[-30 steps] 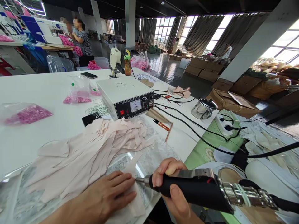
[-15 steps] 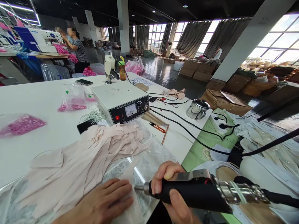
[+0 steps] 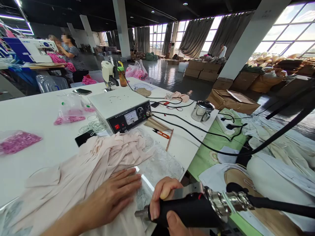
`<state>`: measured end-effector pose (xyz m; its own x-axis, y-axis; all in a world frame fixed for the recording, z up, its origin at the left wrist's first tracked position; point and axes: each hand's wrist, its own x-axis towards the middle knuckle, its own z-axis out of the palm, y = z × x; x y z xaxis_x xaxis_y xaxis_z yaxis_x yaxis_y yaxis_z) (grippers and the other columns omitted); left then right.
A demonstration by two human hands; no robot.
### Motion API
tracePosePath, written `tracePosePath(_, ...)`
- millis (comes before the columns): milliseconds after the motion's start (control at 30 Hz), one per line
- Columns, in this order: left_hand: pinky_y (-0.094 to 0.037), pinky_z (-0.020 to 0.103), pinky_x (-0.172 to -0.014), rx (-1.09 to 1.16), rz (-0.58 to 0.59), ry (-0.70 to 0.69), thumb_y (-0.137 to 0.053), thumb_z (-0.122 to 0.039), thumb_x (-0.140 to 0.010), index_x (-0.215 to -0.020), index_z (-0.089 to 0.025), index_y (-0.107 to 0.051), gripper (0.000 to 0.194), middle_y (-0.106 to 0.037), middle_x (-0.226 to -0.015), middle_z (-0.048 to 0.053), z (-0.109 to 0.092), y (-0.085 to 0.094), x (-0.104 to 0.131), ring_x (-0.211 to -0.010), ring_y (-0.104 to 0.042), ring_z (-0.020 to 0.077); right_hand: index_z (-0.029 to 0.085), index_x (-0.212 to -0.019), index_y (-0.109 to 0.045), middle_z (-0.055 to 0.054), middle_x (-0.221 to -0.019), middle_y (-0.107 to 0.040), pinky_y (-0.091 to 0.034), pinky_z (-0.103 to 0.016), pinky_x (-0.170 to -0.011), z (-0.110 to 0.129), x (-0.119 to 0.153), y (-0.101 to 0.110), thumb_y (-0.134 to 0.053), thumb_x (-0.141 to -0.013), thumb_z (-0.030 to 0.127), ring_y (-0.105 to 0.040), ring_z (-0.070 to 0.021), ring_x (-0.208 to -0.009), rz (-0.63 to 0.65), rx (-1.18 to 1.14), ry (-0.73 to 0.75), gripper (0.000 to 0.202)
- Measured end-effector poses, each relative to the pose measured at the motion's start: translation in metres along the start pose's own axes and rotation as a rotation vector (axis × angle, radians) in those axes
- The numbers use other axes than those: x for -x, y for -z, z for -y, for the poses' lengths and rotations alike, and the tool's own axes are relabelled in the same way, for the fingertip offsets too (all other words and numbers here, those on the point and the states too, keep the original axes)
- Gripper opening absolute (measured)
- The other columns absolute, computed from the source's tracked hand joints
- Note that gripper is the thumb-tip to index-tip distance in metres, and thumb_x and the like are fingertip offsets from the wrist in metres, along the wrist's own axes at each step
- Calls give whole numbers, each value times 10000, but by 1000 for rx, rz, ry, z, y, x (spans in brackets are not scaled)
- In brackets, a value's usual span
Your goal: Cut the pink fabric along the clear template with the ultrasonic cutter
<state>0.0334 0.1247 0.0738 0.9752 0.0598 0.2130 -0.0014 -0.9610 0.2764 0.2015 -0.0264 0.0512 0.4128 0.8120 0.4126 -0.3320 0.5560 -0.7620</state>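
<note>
My left hand [image 3: 120, 193] lies flat on pale pink fabric, its fingers stretched out. My right hand [image 3: 169, 203] is wrapped round a black ultrasonic handpiece [image 3: 189, 211] with a metal connector at its rear. The metal tip points left, just below my left fingertips, over the near fabric; whether it touches is unclear. Pale pink fabric strips [image 3: 115, 147] lie heaped beyond and left of my left hand. Under them is a clear, glossy sheet [image 3: 162, 164]. Behind the heap stands a white control box [image 3: 118, 101] with a dial and a red switch.
Orange thread snips [image 3: 161, 133] and a lidded metal mug [image 3: 203, 111] are on the white table [image 3: 187, 144]. A black cable [image 3: 187, 130] crosses its right side. Bags of pink pieces [image 3: 70, 111] lie left. White garments [image 3: 270, 180] are heaped at right. Other people work farther back.
My left hand has slid forward over the fabric. The handpiece, in my right hand, has come nearer to me and its tip sits lower. The whole view has shifted slightly.
</note>
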Motion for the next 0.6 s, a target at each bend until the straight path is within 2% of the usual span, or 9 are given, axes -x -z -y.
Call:
tracePosePath(133,-440,501,-1134,48,42,31,-619,-271,-988,-1469,-241,-493,498,-590,-1447,100,5,-2,-5,-1409,-474,303,292,-961,-513,-3,-882,-576,-460,-265,-444,3,2,1,-631,-873,523,-488,-87,-458,-13,-3,-23,274)
tracePosePath(367,-432,483,-1137,61,8,93,-619,-358,-1002,-1484,-201,-409,548,-576,-1452,139,2,-4,-1,-1411,-471,290,294,-941,-584,6,-855,-598,-490,-275,-462,17,0,-1,-688,-844,519,-519,-89,-457,-22,-80,-108,266)
tracePosePath(500,-426,450,-1140,66,6,100,-616,-372,-1000,-1290,-184,-520,359,-595,-1427,147,0,-3,0,-1417,-464,275,260,-837,-628,-11,-825,-635,-501,-278,-454,17,0,4,-708,-825,580,-582,-103,-464,-39,-170,-227,330)
tracePosePath(600,-412,472,-1144,57,25,100,-634,-390,-984,-1136,-195,-570,256,-603,-1421,147,0,-5,0,-1419,-461,288,263,-870,-666,-20,-862,-669,-516,-277,-477,9,-1,14,-705,-853,510,-649,-118,-506,2,-242,-209,251)
